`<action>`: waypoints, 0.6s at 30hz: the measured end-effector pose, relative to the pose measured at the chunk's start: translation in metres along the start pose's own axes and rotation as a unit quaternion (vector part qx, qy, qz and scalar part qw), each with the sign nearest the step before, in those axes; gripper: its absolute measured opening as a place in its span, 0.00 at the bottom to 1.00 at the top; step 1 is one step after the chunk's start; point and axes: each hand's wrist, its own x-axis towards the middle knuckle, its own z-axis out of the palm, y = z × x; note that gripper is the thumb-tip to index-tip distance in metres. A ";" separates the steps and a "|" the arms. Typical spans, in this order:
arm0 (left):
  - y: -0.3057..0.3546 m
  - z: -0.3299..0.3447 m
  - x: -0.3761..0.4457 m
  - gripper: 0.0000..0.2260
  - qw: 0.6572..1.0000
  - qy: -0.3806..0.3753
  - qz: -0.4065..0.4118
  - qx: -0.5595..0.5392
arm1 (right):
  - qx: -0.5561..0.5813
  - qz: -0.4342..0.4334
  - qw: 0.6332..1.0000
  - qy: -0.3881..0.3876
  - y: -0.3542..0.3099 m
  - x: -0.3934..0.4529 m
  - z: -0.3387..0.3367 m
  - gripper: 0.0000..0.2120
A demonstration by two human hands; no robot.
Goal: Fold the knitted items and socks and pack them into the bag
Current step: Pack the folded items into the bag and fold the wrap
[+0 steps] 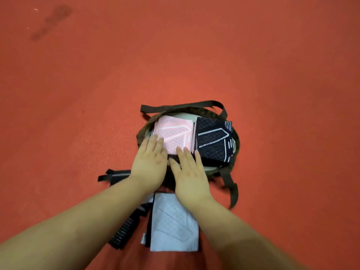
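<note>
While the pink folded knit (173, 133) lies in the bag (140, 133), both flat hands, left hand (149, 164) and right hand (190, 176), press its near edge.

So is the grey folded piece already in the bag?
No, the grey piece lies on the floor near the person, outside the bag, under the right forearm.

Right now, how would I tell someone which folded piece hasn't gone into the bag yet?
Find the round olive bag in the middle of the red floor; a pink piece and a black piece lie folded inside it. The grey piece lies outside, on the floor just nearer the person, between the forearms. It is the only pale grey one.
</note>
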 end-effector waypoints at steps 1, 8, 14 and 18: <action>0.006 0.009 -0.020 0.16 0.995 0.070 0.011 -0.074 | 0.017 0.007 1.000 -0.005 -0.001 -0.023 0.012 0.27; 0.056 0.063 -0.121 0.09 0.810 -0.201 -0.329 -0.441 | 0.239 0.316 0.906 -0.151 -0.023 -0.121 0.052 0.38; 0.058 0.072 -0.134 0.12 0.780 -0.209 -0.362 -0.466 | 0.293 0.382 0.871 -0.097 -0.035 -0.123 0.040 0.35; 0.051 0.065 -0.131 0.16 0.761 -0.200 -0.338 -0.517 | 0.483 0.411 0.771 -0.063 -0.041 -0.113 0.032 0.19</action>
